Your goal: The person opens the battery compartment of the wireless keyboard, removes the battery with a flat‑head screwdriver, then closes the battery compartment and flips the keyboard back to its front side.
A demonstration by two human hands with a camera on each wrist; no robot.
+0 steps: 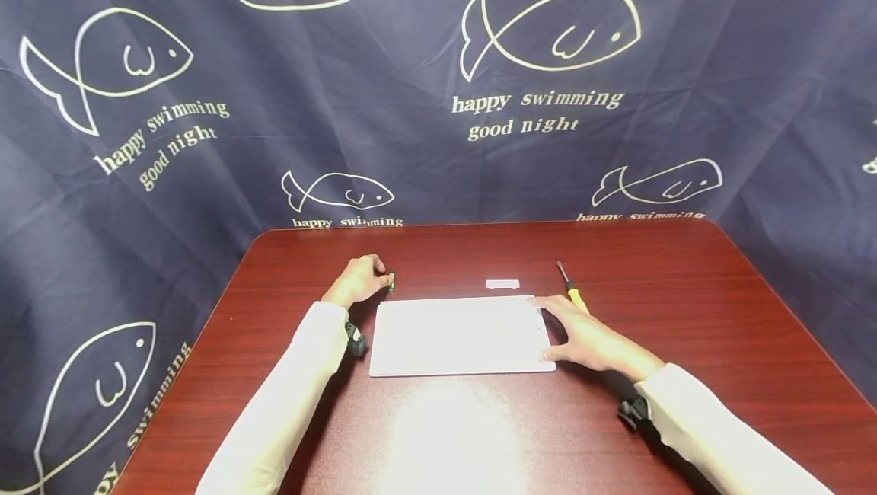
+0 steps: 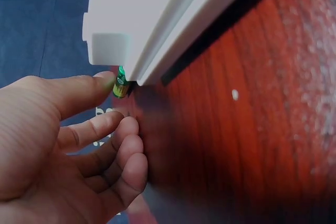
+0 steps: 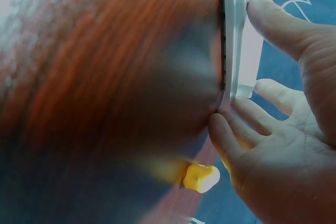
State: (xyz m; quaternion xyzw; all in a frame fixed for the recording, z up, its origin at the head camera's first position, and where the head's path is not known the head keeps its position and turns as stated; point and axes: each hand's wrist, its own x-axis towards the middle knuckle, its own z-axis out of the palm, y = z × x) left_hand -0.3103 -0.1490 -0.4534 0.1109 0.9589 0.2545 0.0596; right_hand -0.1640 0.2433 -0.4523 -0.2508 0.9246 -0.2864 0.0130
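Observation:
A white flat slab (image 1: 462, 336), shaped like a keyboard, lies on the table between the hands. Off its far left corner is a small green battery (image 1: 391, 282). My left hand (image 1: 358, 280) is right at the battery. In the left wrist view the thumb tip meets the battery's (image 2: 121, 85) side, while the loosely bent fingers stay apart from it. My right hand (image 1: 588, 335) rests at the slab's right end, thumb by the near corner and fingers by the far one. The right wrist view shows its thumb on the slab's (image 3: 242, 51) edge, fingers extended.
Beyond the slab lies a small white strip (image 1: 503, 284), like a cover. A screwdriver (image 1: 575, 297) with a yellow handle lies just past the right hand, its shaft pointing away. The reddish-brown table (image 1: 685, 289) ends at a dark blue curtain (image 1: 425, 137) with fish prints.

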